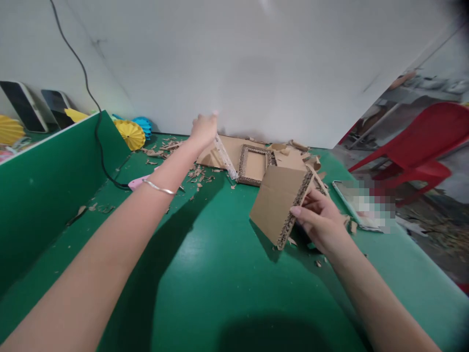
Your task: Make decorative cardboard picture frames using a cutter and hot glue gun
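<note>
My left hand (204,131) is stretched out toward the back wall, its fingers closed around the upper end of a clear ruler (226,157). That ruler slants down to the table beside a small cardboard frame (242,166). In my right hand (322,217) is a thick square cardboard piece (276,203), tilted above the table, with its corrugated edge facing right. The thumb presses on that edge and the other fingers are behind it. Under the ruler lies a flat cardboard sheet (240,143). A pink tool (136,183) with a black cord is partly hidden by my left forearm.
Cardboard scraps (198,173) litter the back of the green table (205,264). A phone (346,195) lies at the right. A green partition (54,195) stands at the left, near yellow paper rosettes (130,135). A red chair (421,142) is beyond the table's right edge.
</note>
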Demonstrator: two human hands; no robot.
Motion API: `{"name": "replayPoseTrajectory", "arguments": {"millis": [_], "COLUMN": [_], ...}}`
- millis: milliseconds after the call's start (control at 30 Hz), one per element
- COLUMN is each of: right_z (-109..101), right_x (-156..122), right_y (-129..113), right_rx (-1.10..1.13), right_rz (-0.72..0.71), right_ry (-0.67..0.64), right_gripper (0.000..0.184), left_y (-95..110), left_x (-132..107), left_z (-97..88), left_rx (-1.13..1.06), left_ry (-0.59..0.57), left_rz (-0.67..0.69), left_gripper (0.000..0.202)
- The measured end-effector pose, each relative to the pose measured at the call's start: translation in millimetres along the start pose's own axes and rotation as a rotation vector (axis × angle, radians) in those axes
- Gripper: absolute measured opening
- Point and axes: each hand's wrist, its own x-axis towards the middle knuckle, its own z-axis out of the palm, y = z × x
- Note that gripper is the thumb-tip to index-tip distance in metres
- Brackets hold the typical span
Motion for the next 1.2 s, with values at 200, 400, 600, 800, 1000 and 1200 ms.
{"name": "replayPoseTrajectory", "arguments": {"millis": [200,400,600,800,1000,1200], "right_z": [18,44,49,-4,-56,-68], "right_x": [-12,-20,-18,-17,-14,-17], "right_y": [-11,3,9,10,32,15], "right_rx": [-0.69,-1.261,-1.2,-1.309,-1.497,-1.324], "right_rz": [-0.371,-0.818,-0.763,-0.431,-0.094,-0.02], "right_ry": [-0.301,-0.595,-0.637,-0.248,-0.281,-0.475], "right_gripper": [0.009,0.018,0.02,0.025,0.05,0.039], "left_y": [-20,-23,4,15,10,15], "left_x": [-62,-105,-129,-175,-175,-150], "left_z": [8.2,-7.7,-15.1,5.5,7.5,-9.0], "left_rx": [0.08,0.104,0.537,0.99,1.011,0.9], "left_ry": [-0.346,-0.942,-0.882,-0.8,-0.851,-0.931], "left_rz": [-0.126,-0.259,0.134,0.415,0.482,0.464], "left_gripper": [0.047,0.047,0.039,0.035,0.036,0.018]}}
